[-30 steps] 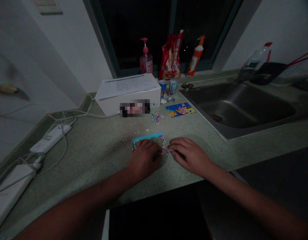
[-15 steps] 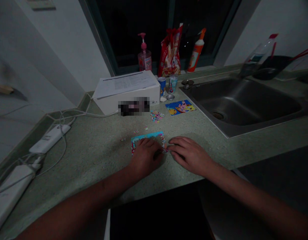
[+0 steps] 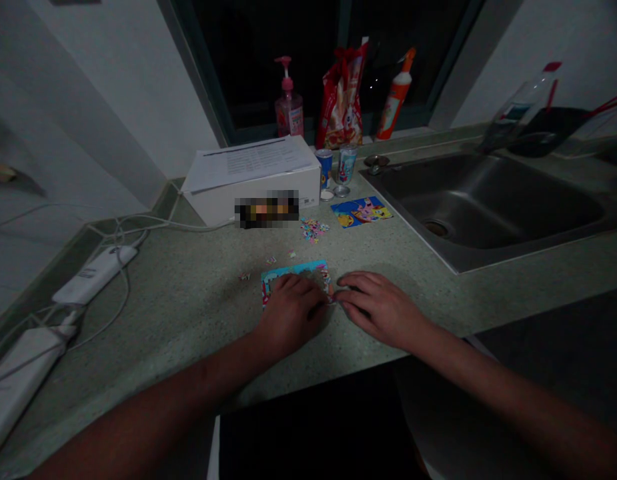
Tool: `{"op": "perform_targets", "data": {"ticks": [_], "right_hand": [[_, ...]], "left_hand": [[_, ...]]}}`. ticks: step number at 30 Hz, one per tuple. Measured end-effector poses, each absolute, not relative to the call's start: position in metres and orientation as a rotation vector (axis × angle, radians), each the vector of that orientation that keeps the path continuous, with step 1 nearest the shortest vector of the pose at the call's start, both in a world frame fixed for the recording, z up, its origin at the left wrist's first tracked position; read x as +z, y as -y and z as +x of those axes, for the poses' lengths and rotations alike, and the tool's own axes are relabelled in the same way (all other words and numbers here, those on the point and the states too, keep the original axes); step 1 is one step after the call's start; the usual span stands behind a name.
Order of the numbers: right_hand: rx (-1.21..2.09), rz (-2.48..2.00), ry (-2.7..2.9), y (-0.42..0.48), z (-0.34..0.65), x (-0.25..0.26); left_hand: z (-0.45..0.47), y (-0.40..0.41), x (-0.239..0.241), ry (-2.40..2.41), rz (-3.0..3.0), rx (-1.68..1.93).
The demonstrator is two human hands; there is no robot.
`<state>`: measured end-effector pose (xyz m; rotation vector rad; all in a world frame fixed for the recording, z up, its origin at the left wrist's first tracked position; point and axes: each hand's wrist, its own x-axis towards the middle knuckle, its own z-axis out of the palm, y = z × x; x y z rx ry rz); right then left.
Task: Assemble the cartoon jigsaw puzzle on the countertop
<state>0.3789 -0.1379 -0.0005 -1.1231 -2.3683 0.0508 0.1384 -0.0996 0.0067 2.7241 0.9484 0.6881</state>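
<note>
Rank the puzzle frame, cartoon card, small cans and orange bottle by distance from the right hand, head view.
1. puzzle frame, right at the right hand, on its left.
2. cartoon card, farther back beside the sink.
3. small cans, by the white box.
4. orange bottle, farthest back.

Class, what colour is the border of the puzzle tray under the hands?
The puzzle tray border is light blue; head view.

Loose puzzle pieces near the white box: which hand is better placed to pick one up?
Probably the right hand: its fingers lie at the right edge of the puzzle frame. The left hand rests on the frame, covering it. The loose puzzle pieces lie just beyond both.
</note>
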Motion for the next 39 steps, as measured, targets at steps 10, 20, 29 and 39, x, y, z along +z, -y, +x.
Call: {"op": "perform_targets", "data": {"ticks": [10, 20, 29, 39], "right_hand": [[0.092, -1.107, 2.355, 0.138, 0.379, 0.001], [0.094, -1.074, 2.401, 0.138, 0.379, 0.004], [0.123, -1.064, 2.397, 0.138, 0.379, 0.003], [0.155, -1.117, 2.207, 0.134, 0.384, 0.002]], "left_hand": [[0.137, 0.100, 0.009, -0.928, 2.709, 0.619], [0.134, 0.100, 0.007, -0.899, 2.738, 0.636], [0.134, 0.101, 0.007, -0.899, 2.765, 0.597], [0.091, 0.064, 0.037, -1.172, 2.606, 0.789]]}}
